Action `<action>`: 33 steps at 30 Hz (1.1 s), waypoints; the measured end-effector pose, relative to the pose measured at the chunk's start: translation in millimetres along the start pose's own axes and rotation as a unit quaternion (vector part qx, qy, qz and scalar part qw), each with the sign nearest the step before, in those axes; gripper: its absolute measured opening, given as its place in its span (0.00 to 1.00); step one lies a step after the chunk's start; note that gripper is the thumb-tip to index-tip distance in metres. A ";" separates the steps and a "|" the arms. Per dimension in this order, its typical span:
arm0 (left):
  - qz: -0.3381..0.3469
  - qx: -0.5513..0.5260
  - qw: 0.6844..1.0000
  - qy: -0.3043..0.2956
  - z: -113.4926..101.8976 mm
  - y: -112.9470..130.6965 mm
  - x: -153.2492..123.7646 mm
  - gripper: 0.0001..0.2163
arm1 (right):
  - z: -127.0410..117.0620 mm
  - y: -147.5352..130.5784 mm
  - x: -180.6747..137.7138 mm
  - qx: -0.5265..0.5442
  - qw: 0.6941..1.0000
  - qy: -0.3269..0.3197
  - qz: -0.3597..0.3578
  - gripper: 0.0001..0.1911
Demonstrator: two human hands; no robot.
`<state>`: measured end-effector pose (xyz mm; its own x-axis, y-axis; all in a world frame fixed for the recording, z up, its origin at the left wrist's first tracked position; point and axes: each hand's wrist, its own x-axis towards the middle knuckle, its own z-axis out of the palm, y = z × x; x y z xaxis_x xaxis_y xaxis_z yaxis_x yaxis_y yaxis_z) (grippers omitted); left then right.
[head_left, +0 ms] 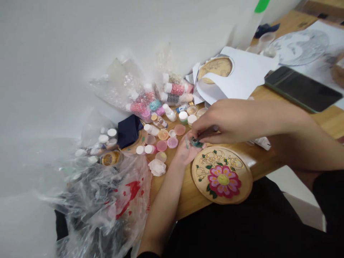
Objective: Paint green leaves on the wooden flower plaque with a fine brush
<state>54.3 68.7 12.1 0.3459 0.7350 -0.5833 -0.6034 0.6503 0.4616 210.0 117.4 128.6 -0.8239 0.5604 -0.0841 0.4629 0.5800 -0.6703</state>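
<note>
My left hand [184,150] is closed around a small pot of dark green paint [196,142], near the table's front. Green smears mark its fingers. From above, my right hand [224,120] pinches a thin dark stick, perhaps a brush handle [209,132], whose lower end points into the pot; its tip is hidden. Just below both hands lies a round wooden plaque [202,184] with a pink and magenta flower [224,181], green leaves and gold scrollwork. It reaches over the table edge, above my lap.
Several small paint pots [172,142] and white-capped bottles [169,113] crowd the table left of my hands. Crumpled tissue [157,167] and plastic bags [107,200] lie nearer. A phone [303,87], white paper [236,82] and another round plaque [216,68] are toward the right and back.
</note>
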 end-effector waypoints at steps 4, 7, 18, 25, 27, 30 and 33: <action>-0.006 0.004 1.000 0.013 -0.1 -0.1 0.4 0.12 | -0.6 -2.6 -0.7 -0.047 0.999 -0.001 -0.003 0.07; -0.002 0.005 1.000 0.013 0.5 0.3 0.6 0.13 | -1.3 -4.6 -1.1 -0.073 0.997 -0.005 -0.006 0.08; 0.007 -0.008 1.000 -0.028 -1.6 -1.5 0.9 0.12 | -0.8 -3.3 0.1 -0.059 0.998 -0.009 -0.037 0.10; -0.007 0.021 1.000 -0.015 0.1 0.1 0.3 0.13 | 0.8 -8.3 -6.1 -0.056 0.998 -0.016 -0.034 0.08; -0.009 0.018 1.000 -0.005 -0.3 0.3 0.9 0.12 | 2.2 -8.9 -6.9 -0.065 0.998 -0.007 -0.026 0.09; -0.006 0.014 1.000 -0.001 -2.8 -0.8 2.9 0.11 | 3.6 -10.2 -7.2 -0.093 0.995 -0.024 -0.019 0.11; -0.007 0.010 1.000 -0.015 -5.2 -2.6 4.5 0.11 | 2.7 -13.1 -6.9 -0.138 0.989 -0.057 -0.016 0.11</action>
<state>53.7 69.3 4.7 0.3763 0.7306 -0.5697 -0.5840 0.6645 0.4663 208.8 104.4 136.0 -0.8633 0.4790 -0.1591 0.4955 0.7440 -0.4482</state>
